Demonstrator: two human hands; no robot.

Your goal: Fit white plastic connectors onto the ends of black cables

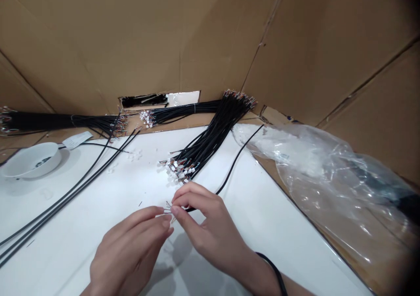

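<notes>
1. Cable (232, 169), thin and black, crosses the white table (282, 217) and ends between the two hands, with fine bare-ended wires (167, 207) spreading from its tip.
2. Right hand (213, 226) pinches the cable near that end between thumb and fingers.
3. Left hand (131, 248) has its fingers bent together beside the wires; whether they grip one, I cannot tell.
4. Beyond the hands lies a cable bundle (210, 140) with white plugs (192, 170).
5. White bowl (31, 173) stands at left, clear plastic bag (311, 156) at right.

A slim black cable (230, 172) curves toward the table's (278, 226) far right corner, fine wires (167, 212) splaying from its near end.
</notes>
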